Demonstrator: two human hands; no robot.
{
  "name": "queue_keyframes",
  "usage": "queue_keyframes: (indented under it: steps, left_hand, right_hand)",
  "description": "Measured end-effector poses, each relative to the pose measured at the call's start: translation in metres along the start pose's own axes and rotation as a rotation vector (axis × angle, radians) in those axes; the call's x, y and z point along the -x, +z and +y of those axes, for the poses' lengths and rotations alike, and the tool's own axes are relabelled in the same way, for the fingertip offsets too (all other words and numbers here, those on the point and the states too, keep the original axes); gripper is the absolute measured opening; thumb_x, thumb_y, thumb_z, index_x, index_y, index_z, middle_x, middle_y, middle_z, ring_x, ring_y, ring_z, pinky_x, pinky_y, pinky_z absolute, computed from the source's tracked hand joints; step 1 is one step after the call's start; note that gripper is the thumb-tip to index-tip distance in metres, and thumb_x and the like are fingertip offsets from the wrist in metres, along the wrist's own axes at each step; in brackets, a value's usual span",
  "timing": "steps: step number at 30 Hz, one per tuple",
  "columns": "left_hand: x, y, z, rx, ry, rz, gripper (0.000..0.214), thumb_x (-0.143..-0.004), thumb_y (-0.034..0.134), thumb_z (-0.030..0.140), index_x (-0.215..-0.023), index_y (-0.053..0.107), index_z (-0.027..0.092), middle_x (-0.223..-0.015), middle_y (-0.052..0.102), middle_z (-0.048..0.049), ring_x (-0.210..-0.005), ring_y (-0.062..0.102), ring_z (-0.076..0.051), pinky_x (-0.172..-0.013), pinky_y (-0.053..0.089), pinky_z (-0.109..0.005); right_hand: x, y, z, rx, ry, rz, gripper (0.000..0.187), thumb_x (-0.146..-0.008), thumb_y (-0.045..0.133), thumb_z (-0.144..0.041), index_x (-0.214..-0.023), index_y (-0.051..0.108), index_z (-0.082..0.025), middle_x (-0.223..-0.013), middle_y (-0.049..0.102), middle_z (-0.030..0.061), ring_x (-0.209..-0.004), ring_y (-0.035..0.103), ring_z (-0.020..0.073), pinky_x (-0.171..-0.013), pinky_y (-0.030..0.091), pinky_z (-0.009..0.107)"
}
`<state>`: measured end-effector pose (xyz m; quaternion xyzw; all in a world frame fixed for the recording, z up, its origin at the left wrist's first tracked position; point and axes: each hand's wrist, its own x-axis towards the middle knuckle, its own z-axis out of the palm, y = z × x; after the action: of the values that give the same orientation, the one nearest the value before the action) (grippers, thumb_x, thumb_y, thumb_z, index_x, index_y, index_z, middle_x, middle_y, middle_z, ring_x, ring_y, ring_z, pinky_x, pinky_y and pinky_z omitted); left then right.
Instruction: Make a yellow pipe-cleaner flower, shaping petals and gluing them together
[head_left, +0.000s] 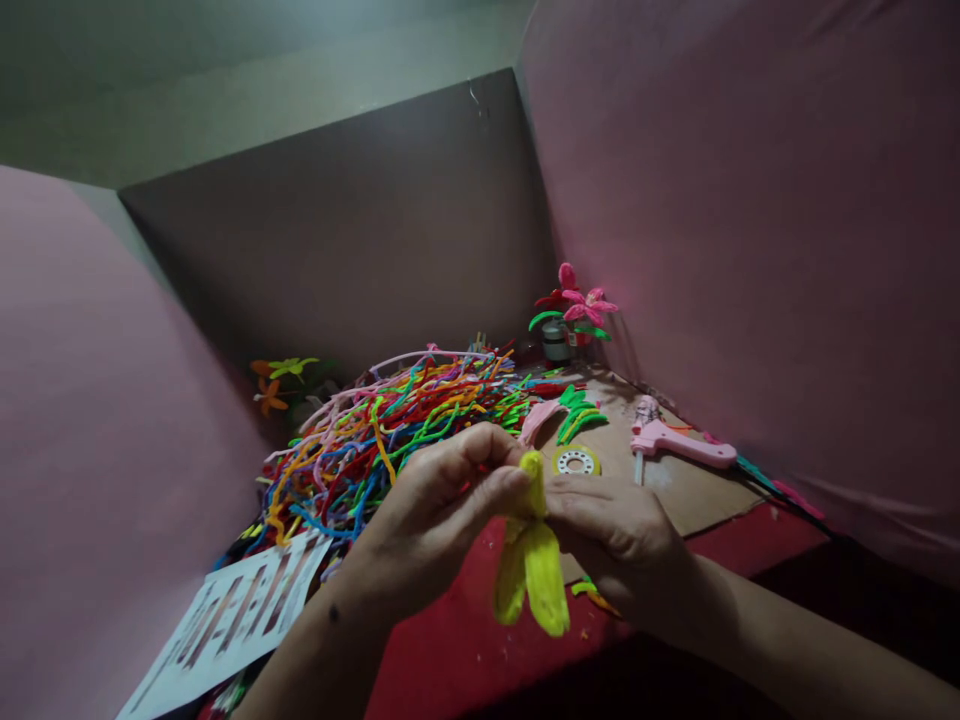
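Note:
Between my two hands is a yellow pipe-cleaner flower (546, 580), its long petals hanging downward and one rounded petal pointing up. My left hand (457, 500) pinches it from the left with thumb and fingers. From the right, my right hand (619, 525) closes on it near the middle, where the petals meet; its fingertips are partly hidden behind the flower. Just beyond my hands a roll of yellow tape (576, 461) lies on the cardboard. Pink (541, 420) and green pipe-cleaner pieces (581, 415) lie behind it.
A large heap of coloured pipe cleaners (420, 410) spreads to the left. A pink glue gun (686, 445) rests on the cardboard (697, 500) at right. Finished pink flowers (589, 303) stand at the back, orange ones (270, 395) at left. A printed sheet (225, 625) lies front left.

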<state>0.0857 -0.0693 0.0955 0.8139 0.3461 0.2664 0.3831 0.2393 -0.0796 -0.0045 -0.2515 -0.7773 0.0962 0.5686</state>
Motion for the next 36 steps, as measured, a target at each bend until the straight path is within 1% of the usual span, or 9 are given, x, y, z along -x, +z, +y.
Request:
queue_keyframes:
  steps: [7, 11, 13, 16, 19, 21, 27, 32, 36]
  left_hand:
    - [0.004, -0.001, -0.005, -0.054, 0.052, 0.011, 0.019, -0.083, 0.046, 0.031, -0.076, 0.051, 0.014, -0.068, 0.046, 0.0001, -0.06, 0.042, -0.008, -0.056, 0.038, -0.02]
    - [0.001, -0.003, -0.003, 0.006, 0.044, -0.018, 0.019, -0.082, 0.046, 0.031, -0.078, 0.052, 0.013, -0.069, 0.05, -0.0012, -0.06, 0.045, -0.009, -0.056, 0.039, -0.021]
    - [0.001, -0.007, -0.003, 0.055, 0.024, 0.032, 0.018, -0.082, 0.046, 0.03, -0.082, 0.054, 0.014, -0.073, 0.054, -0.0027, -0.065, 0.048, -0.01, -0.061, 0.041, -0.022]
    - [0.0, -0.012, -0.006, 0.134, -0.032, 0.1, 0.017, -0.078, 0.053, 0.028, -0.089, 0.057, 0.015, -0.08, 0.059, -0.0042, -0.072, 0.052, -0.012, -0.065, 0.042, -0.022]
    - [0.0, -0.011, -0.012, 0.166, -0.151, 0.055, 0.016, -0.075, 0.057, 0.029, -0.077, 0.059, 0.013, -0.067, 0.058, -0.0023, -0.06, 0.05, -0.009, -0.056, 0.039, -0.02]
    - [-0.001, -0.007, -0.015, 0.165, -0.186, 0.051, 0.021, -0.077, 0.054, 0.031, -0.068, 0.058, 0.012, -0.059, 0.054, -0.0008, -0.053, 0.046, -0.007, -0.051, 0.036, -0.019]
    - [-0.002, 0.007, -0.014, 0.146, -0.165, 0.144, 0.027, -0.081, 0.048, 0.035, -0.065, 0.052, 0.014, -0.056, 0.05, 0.0013, -0.049, 0.042, -0.006, -0.047, 0.033, -0.018]
    - [0.0, 0.01, -0.009, 0.173, -0.217, 0.118, 0.028, -0.082, 0.046, 0.036, -0.064, 0.048, 0.015, -0.051, 0.048, 0.0022, -0.045, 0.037, -0.006, -0.044, 0.029, -0.019]
    - [0.003, 0.011, -0.005, 0.168, -0.218, 0.153, 0.028, -0.081, 0.048, 0.036, -0.062, 0.048, 0.015, -0.05, 0.05, 0.0011, -0.046, 0.039, -0.006, -0.045, 0.03, -0.019]
  right_hand:
    - [0.0, 0.001, -0.003, -0.003, 0.011, -0.005, 0.022, -0.083, 0.04, -0.011, -0.081, 0.062, -0.016, -0.066, 0.058, 0.0063, -0.066, 0.056, 0.0143, -0.063, 0.046, 0.025]
    - [0.002, 0.004, -0.003, -0.093, 0.052, 0.024, 0.022, -0.082, 0.042, -0.012, -0.08, 0.064, -0.016, -0.065, 0.058, 0.0056, -0.065, 0.055, 0.014, -0.063, 0.046, 0.025]
    - [0.003, 0.006, -0.002, -0.178, 0.135, 0.041, 0.021, -0.082, 0.044, -0.013, -0.081, 0.065, -0.016, -0.066, 0.058, 0.0047, -0.064, 0.055, 0.0135, -0.061, 0.046, 0.025]
    - [0.005, 0.007, -0.001, -0.322, 0.366, 0.067, 0.02, -0.081, 0.046, -0.017, -0.078, 0.066, -0.017, -0.063, 0.057, 0.0029, -0.059, 0.053, 0.0121, -0.056, 0.045, 0.023]
    - [0.005, 0.007, -0.001, -0.452, 0.537, 0.066, 0.02, -0.08, 0.048, -0.019, -0.071, 0.065, -0.016, -0.058, 0.053, 0.0016, -0.054, 0.05, 0.0107, -0.051, 0.044, 0.022]
    - [0.004, 0.007, -0.001, -0.512, 0.576, 0.058, 0.02, -0.079, 0.049, -0.019, -0.069, 0.065, -0.015, -0.058, 0.052, 0.0012, -0.053, 0.048, 0.0099, -0.051, 0.043, 0.022]
    - [0.006, 0.006, 0.004, -0.478, 0.472, 0.065, 0.017, -0.078, 0.052, -0.019, -0.068, 0.066, -0.017, -0.058, 0.052, 0.0011, -0.054, 0.047, 0.0105, -0.056, 0.045, 0.025]
    - [0.009, 0.004, 0.006, -0.4, 0.376, 0.073, 0.018, -0.079, 0.051, -0.021, -0.073, 0.068, -0.017, -0.059, 0.056, 0.0025, -0.058, 0.052, 0.0125, -0.056, 0.046, 0.025]
    - [0.011, 0.004, 0.007, -0.387, 0.344, 0.058, 0.017, -0.079, 0.051, -0.021, -0.074, 0.067, -0.017, -0.064, 0.058, 0.004, -0.061, 0.053, 0.0131, -0.056, 0.046, 0.024]
